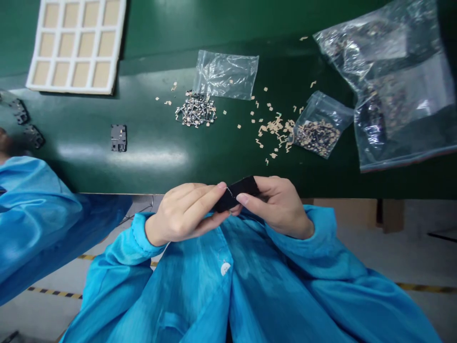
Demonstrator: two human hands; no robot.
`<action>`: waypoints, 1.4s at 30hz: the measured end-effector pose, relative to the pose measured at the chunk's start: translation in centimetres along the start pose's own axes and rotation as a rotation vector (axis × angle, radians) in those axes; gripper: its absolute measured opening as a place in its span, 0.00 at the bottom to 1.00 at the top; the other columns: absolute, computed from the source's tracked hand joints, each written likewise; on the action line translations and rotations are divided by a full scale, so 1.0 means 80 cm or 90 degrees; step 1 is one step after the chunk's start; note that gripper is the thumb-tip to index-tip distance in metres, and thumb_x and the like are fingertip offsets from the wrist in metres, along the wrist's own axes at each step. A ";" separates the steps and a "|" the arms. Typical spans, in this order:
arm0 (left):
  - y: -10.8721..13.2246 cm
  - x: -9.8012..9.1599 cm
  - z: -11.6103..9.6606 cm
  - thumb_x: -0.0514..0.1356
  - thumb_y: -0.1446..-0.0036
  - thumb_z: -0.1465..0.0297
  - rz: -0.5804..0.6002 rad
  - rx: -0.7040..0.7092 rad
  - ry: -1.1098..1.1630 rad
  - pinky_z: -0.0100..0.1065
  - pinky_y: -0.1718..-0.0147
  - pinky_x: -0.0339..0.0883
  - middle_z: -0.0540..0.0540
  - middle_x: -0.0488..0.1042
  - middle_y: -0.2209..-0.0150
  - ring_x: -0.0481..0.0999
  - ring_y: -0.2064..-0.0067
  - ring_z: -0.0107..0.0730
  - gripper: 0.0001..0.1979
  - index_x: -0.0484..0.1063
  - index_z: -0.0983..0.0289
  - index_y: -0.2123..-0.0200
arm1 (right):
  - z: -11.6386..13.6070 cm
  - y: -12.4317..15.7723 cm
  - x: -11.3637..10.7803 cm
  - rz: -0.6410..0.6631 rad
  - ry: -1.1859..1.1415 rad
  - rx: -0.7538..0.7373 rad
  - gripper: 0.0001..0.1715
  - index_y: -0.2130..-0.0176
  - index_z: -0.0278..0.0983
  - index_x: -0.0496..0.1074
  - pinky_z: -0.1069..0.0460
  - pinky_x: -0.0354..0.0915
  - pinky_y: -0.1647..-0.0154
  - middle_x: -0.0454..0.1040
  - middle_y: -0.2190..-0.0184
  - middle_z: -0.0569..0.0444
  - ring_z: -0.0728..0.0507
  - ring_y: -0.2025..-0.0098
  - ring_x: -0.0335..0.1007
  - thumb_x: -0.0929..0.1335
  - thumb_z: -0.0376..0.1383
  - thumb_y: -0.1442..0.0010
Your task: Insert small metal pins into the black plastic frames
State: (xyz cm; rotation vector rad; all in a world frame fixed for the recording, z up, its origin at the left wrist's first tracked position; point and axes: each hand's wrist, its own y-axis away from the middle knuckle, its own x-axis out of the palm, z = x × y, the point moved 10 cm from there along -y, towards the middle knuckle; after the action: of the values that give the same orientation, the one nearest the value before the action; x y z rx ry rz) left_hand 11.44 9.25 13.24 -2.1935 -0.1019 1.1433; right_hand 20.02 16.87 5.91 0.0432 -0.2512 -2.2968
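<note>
Between my two hands, just in front of the table's near edge, is a flat black rectangular piece (246, 186) with a thin pale line on its face. My left hand (187, 209) pinches its left end, fingertips over the top and thumb below. Around the right end my right hand (280, 202) is closed, its thumb lying on the upper face. What the piece is exactly I cannot make out. Beyond the hands lie a pile of small silvery metal parts (196, 110) and scattered small brass-coloured parts (274, 126).
A white-framed tray (77, 61) with square compartments stands at back left. One black moulded part (118, 138) lies below it. Clear bags (228, 74), a bag of small parts (319, 133) and a large plastic bag (407, 95) lie further right. A co-worker's blue sleeve (32, 205) is at left.
</note>
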 end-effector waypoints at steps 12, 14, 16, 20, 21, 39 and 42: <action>0.014 0.027 0.054 0.65 0.45 0.59 0.011 -0.337 0.279 0.23 0.76 0.71 0.53 0.80 0.73 0.77 0.75 0.25 0.15 0.76 0.66 0.66 | 0.004 0.003 0.005 -0.008 0.118 -0.029 0.08 0.72 0.36 0.73 0.56 0.72 0.77 0.79 0.78 0.54 0.47 0.77 0.77 0.66 0.34 0.42; 0.019 0.037 0.064 0.64 0.43 0.63 0.019 -0.422 0.331 0.22 0.80 0.67 0.50 0.78 0.77 0.73 0.79 0.22 0.13 0.75 0.66 0.73 | 0.003 0.003 0.009 -0.005 0.129 -0.032 0.09 0.71 0.36 0.73 0.56 0.72 0.77 0.79 0.77 0.54 0.47 0.77 0.77 0.66 0.35 0.42; 0.023 0.044 0.069 0.64 0.43 0.64 0.019 -0.470 0.371 0.21 0.81 0.64 0.50 0.76 0.80 0.71 0.80 0.21 0.13 0.74 0.66 0.76 | -0.001 0.003 0.011 -0.006 0.133 -0.024 0.09 0.70 0.35 0.73 0.55 0.72 0.76 0.79 0.76 0.54 0.46 0.76 0.77 0.66 0.36 0.42; 0.032 0.055 0.075 0.64 0.43 0.63 0.018 -0.522 0.462 0.23 0.82 0.64 0.51 0.76 0.80 0.71 0.80 0.23 0.15 0.75 0.66 0.77 | -0.011 0.003 0.012 -0.002 0.119 -0.004 0.08 0.70 0.35 0.72 0.55 0.72 0.76 0.79 0.77 0.53 0.46 0.76 0.77 0.66 0.36 0.42; 0.035 0.057 0.076 0.63 0.43 0.62 0.023 -0.530 0.479 0.23 0.81 0.65 0.52 0.77 0.79 0.72 0.79 0.23 0.15 0.76 0.66 0.76 | -0.013 0.002 0.012 0.001 0.115 0.000 0.08 0.70 0.35 0.72 0.55 0.72 0.76 0.79 0.77 0.53 0.46 0.76 0.77 0.66 0.36 0.42; 0.102 -0.019 0.161 0.64 0.46 0.63 -0.157 -0.654 0.205 0.24 0.77 0.66 0.50 0.76 0.78 0.71 0.78 0.23 0.12 0.80 0.66 0.63 | -0.015 0.009 -0.039 -0.092 0.023 -0.036 0.20 0.53 0.38 0.74 0.54 0.76 0.67 0.81 0.67 0.51 0.47 0.70 0.78 0.67 0.48 0.37; 0.121 -0.074 0.201 0.62 0.46 0.64 -0.202 -0.670 -0.058 0.26 0.73 0.65 0.50 0.76 0.75 0.72 0.75 0.25 0.13 0.78 0.65 0.61 | -0.013 0.016 -0.066 -0.131 0.049 -0.047 0.17 0.56 0.39 0.76 0.54 0.76 0.69 0.81 0.69 0.52 0.47 0.71 0.78 0.69 0.47 0.39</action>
State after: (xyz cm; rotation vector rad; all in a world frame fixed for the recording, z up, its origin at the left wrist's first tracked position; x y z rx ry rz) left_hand -6.51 7.84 5.22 -2.8139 -1.2940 1.1211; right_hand 24.61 19.77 4.91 0.1254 -0.1271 -2.5002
